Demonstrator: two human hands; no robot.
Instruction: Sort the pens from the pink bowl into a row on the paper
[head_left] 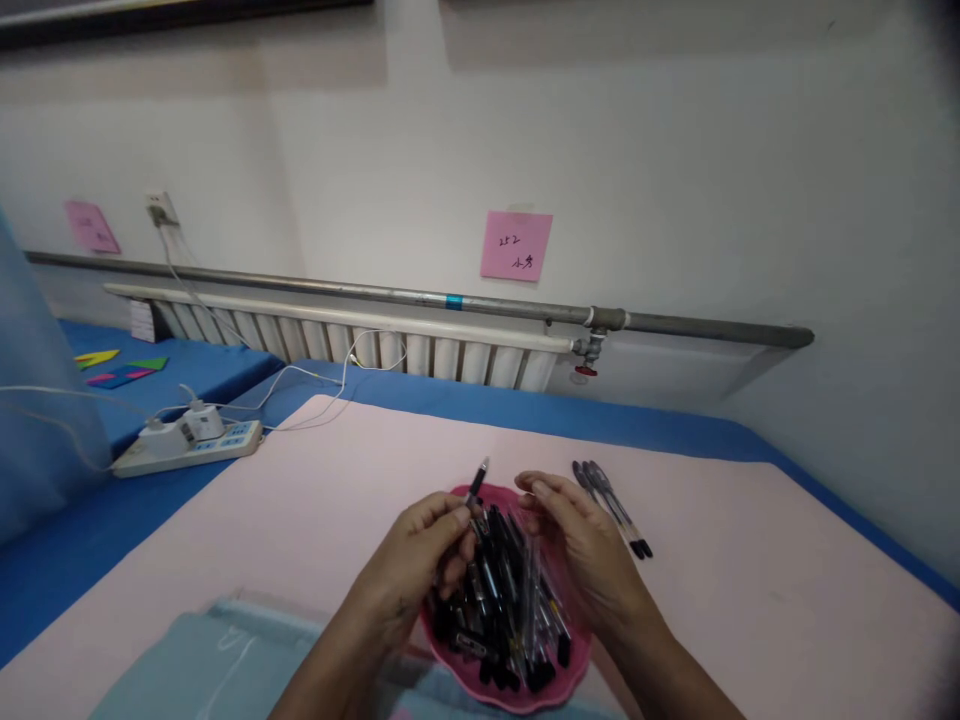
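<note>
Pinched in my left hand (427, 545) is a pen (477, 482) with a black grip, its pale tip pointing up and away from me. The lower part of that pen is hidden by the fingers. My right hand (581, 545) is over the right side of the bowl, its fingers curled together; what they hold, if anything, I cannot make out. Below both hands is a pink bowl (517, 695) with a wavy rim, full of black pen parts (487, 585) and clear barrels (529, 600). Three capped pens (611, 508) lie side by side right of the bowl.
Pale pink paper (750, 580) covers the blue table (622, 420). A light blue cloth (202, 660) lies at front left. A power strip (187, 450) with plugged-in chargers and white cables (300, 372) sits at the left. Behind are a radiator (420, 355) and pipe (337, 288).
</note>
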